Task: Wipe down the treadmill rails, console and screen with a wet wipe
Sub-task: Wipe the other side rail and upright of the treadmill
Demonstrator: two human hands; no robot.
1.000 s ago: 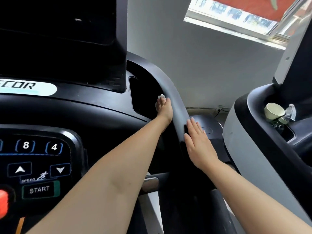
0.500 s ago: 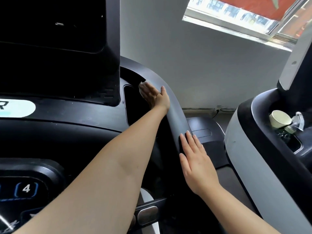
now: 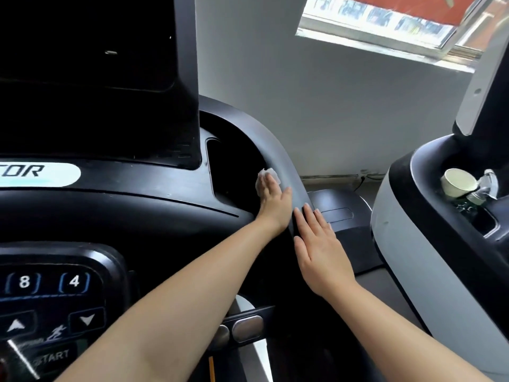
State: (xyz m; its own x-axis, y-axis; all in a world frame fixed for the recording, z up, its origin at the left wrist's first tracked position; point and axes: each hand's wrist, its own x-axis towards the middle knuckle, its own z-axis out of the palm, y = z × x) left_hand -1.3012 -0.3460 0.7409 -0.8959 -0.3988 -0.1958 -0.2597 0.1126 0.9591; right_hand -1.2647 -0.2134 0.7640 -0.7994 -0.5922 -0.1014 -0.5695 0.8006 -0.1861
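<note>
Nearest, at the lower left, the keypad of the console shows two numbered keys reading "8" and "4", two arrow keys below them, a small running-figure icon, and one button marked "START". Two bare forearms reach forward over it. The right hand lies flat with straight fingers together on the dark curved rail, holding nothing. Just beyond it and to its left, almost touching it, the left hand presses one white wet wipe against the inner side of that same rail, at the right edge of the cup pocket; its fingers are laid over the wipe, whose crumpled edge shows past the fingertips. Left of the pocket, a white oval label on the console reads "TOR", cut off by the frame edge. Above it stands one dark screen. To the right, well apart, a second treadmill carries one pale cup and one clear bottle in its tray. Farthest, a grey wall and one window.
</note>
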